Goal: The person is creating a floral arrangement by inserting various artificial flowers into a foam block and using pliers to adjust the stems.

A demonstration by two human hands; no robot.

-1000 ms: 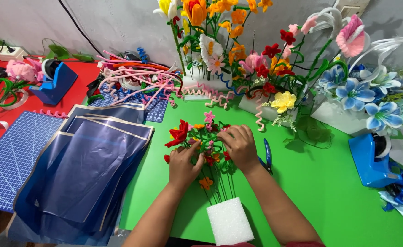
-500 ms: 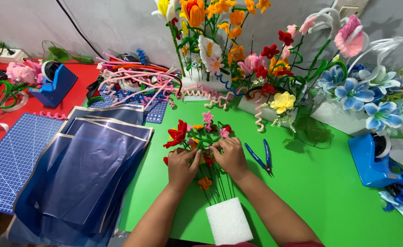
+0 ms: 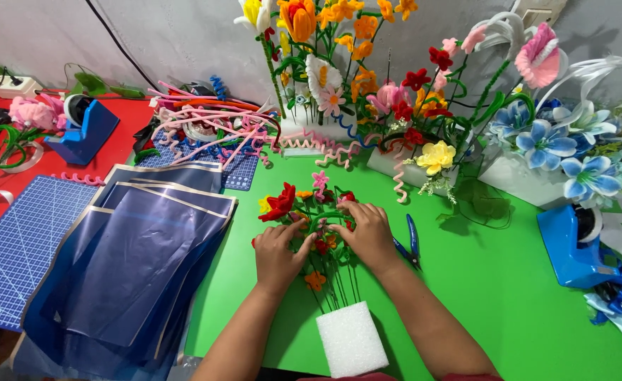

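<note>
A small bunch of pipe-cleaner flowers (image 3: 304,204), red, pink, yellow and orange on green stems, stands stuck in a white foam block (image 3: 351,341) on the green mat (image 3: 509,282). My left hand (image 3: 277,254) grips the stems and blooms on the left side. My right hand (image 3: 366,233) is closed on the bunch from the right, its fingers curled over a green stem near a red flower. The two hands almost touch in the middle of the bunch.
Blue-handled pliers (image 3: 411,243) lie just right of my right hand. Dark blue sheets (image 3: 134,261) and a blue cutting mat (image 3: 21,240) lie left. Loose pipe cleaners (image 3: 205,120), finished flower arrangements (image 3: 367,77) and blue tape dispensers (image 3: 572,240) stand behind and right.
My right hand has come down from the upper blooms toward the middle of the bunch, closer to my left hand. The left hand has shifted slightly.
</note>
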